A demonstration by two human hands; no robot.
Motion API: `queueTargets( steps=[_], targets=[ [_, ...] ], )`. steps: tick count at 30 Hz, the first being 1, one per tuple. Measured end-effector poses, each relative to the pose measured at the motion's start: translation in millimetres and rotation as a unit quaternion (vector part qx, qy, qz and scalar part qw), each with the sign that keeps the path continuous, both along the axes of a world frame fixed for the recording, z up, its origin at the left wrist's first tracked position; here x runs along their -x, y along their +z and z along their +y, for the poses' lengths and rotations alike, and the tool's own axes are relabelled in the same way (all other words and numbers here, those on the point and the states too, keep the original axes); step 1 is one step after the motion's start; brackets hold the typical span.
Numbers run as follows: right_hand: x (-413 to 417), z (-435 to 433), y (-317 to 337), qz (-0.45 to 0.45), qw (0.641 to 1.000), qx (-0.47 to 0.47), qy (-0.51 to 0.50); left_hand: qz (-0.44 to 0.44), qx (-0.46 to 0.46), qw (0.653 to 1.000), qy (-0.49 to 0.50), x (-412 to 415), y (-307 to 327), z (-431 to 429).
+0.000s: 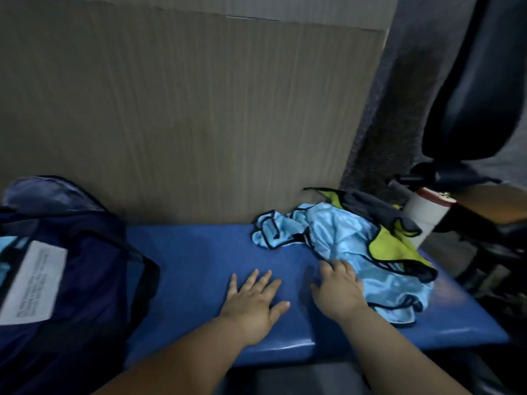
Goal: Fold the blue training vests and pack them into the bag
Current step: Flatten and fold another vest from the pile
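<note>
Blue vests (336,235) lie crumpled on the desk (185,252); my right hand (339,283), loosely open, seems to touch them to pull 1 out; my left hand (256,297) rests flat, open.

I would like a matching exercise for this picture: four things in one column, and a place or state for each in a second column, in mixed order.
1. navy bag
2. light blue vests
3. left hand
4. white container

A. flat on the bench, fingers spread
B. crumpled pile, right side of the bench
C. far left, white label showing
D. behind the pile, red band on top

Pairs: 1-C, 2-B, 3-A, 4-D
</note>
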State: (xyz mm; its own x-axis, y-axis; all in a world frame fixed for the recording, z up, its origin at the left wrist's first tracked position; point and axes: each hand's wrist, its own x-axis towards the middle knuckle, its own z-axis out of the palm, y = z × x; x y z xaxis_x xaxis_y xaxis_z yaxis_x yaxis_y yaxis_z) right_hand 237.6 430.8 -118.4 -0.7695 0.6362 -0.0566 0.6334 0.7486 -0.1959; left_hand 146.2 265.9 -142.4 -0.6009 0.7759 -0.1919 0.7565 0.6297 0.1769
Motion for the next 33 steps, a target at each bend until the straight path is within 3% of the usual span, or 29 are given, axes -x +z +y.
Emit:
queueTargets(
  steps=[8, 15, 18, 22, 33],
  targets=[
    [-18.7, 34.7, -6.9, 0.066, 0.997, -0.017, -0.034, 0.004, -0.008, 1.000, -0.007, 9.3, -2.2, 33.0],
    [-12.0, 51.1, -9.7, 0.109, 0.993, -0.004, -0.043, 0.050, -0.067, 0.995, 0.061, 51.8, 7.9, 82.3],
    [-8.6, 55.8, -9.7, 0.136, 0.990, -0.006, -0.049, 0.087, -0.063, 0.993, 0.047, 68.8, 13.6, 108.2],
    [-6.7, 61.0, -7.9, 0.162, 0.985, 0.005, -0.060, 0.069, -0.066, 0.995, 0.028, 77.1, 7.6, 133.3],
    [0.4, 56.6, -1.1, 0.254, 0.965, 0.011, -0.066, 0.086, -0.244, 0.963, 0.073, 69.8, -10.7, 100.7]
  ],
)
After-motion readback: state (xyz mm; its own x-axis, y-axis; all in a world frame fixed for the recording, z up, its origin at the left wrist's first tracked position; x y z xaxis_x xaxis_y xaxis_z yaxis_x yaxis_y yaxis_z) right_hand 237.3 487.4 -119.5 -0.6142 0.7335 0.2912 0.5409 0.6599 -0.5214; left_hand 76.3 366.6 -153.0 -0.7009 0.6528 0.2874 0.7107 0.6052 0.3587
